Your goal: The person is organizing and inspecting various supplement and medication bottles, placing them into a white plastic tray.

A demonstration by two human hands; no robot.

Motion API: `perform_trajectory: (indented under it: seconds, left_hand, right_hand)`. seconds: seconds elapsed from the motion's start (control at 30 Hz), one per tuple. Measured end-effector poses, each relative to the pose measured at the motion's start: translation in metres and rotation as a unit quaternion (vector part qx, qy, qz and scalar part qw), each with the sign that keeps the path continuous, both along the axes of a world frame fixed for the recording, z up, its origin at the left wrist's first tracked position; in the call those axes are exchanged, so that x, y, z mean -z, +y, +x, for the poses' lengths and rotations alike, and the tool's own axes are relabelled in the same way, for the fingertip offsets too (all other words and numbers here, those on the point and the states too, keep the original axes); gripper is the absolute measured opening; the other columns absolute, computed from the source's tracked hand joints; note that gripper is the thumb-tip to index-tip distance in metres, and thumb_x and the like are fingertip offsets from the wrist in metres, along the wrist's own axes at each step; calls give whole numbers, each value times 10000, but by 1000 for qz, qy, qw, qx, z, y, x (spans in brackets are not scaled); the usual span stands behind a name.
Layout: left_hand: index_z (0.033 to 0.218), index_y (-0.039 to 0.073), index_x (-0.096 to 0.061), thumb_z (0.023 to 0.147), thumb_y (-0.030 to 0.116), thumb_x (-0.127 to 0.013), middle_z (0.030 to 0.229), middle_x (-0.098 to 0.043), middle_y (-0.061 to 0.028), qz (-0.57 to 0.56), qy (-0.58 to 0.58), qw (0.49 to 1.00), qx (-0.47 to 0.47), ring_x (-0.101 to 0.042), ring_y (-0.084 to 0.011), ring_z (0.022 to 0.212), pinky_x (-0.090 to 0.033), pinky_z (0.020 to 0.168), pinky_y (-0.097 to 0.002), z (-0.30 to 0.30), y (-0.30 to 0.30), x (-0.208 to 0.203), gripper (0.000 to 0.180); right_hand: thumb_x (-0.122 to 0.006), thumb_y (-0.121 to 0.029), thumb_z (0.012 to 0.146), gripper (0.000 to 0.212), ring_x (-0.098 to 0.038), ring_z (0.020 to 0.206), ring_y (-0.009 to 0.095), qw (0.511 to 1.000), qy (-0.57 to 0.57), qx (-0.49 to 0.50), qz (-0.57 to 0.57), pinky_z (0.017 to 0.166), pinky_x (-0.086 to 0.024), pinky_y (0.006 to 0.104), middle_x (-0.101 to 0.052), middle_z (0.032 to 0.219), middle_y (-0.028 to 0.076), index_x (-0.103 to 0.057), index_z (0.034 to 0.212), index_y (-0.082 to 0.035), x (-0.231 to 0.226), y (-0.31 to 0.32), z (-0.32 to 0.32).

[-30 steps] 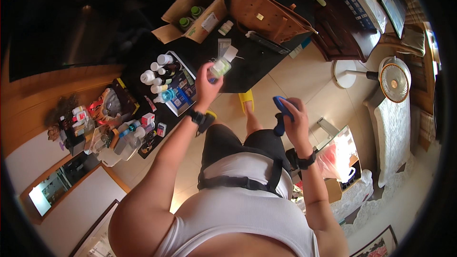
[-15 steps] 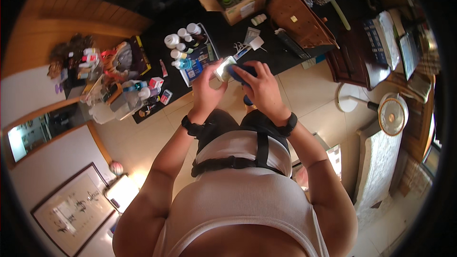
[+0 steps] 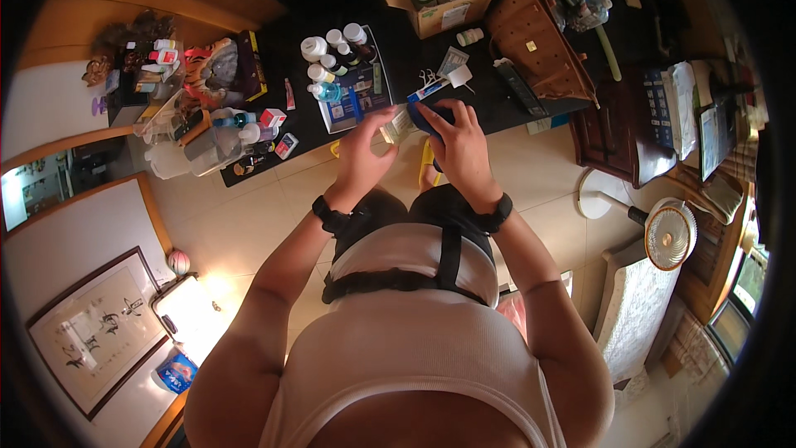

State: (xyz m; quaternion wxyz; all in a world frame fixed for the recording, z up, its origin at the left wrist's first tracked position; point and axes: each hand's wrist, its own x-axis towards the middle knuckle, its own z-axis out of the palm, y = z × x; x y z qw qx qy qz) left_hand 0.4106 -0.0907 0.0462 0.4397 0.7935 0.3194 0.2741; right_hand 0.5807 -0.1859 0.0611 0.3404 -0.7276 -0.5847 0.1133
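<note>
My left hand (image 3: pixel 365 151) grips a small pale see-through box (image 3: pixel 399 126) between thumb and fingers, above the table's front edge. Pressed against the box's right side is a dark blue cloth (image 3: pixel 433 118), which my right hand (image 3: pixel 462 145) pinches. The box's far details are too small to make out. Just beyond my left hand, a white-rimmed tray (image 3: pixel 328 121) on the black table holds several white-capped bottles (image 3: pixel 313 49), a light blue bottle (image 3: pixel 327 92) and a flat blue package (image 3: pixel 365 103).
Past my right hand lie a toothpaste-like tube (image 3: pixel 427 91), a white square piece (image 3: pixel 459 75) and a dark long case (image 3: pixel 521 87). Farther back stand a cardboard box (image 3: pixel 448 19) and a brown leather bag (image 3: pixel 539 37). Bottles and plastic tubs (image 3: pixel 166 158) crowd the left; a fan (image 3: pixel 670 234) stands right.
The whole view has shifted, so the table things sit farther right. The small box has tilted and its face looks less bright. Both hands keep their hold.
</note>
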Motion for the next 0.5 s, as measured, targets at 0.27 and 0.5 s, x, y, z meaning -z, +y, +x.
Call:
perform_trajectory:
  seconds: [0.27, 0.5]
  left_hand:
    - [1164, -3, -570, 709, -141, -696, 1233, -639, -164, 1, -2, 1000, 16, -634, -240, 1133, -514, 940, -313, -6, -7, 7, 492]
    - [1189, 6, -522, 748, -116, -708, 1164, -613, -115, -69, -26, 994, -84, -631, -210, 1095, -553, 869, -304, -49, 16, 61, 494]
  right_hand:
    - [-650, -28, 698, 539, -545, 948, 305, 998, 38, -49, 12, 811, -504, 386, -564, 1108, 91, -648, 1216, -177, -9, -13, -17]
    - [-593, -5, 737, 478, -538, 1016, 343, 994, 68, 72, -37, 863, -489, 406, -571, 1105, 126, -678, 1181, -162, 27, -40, 21]
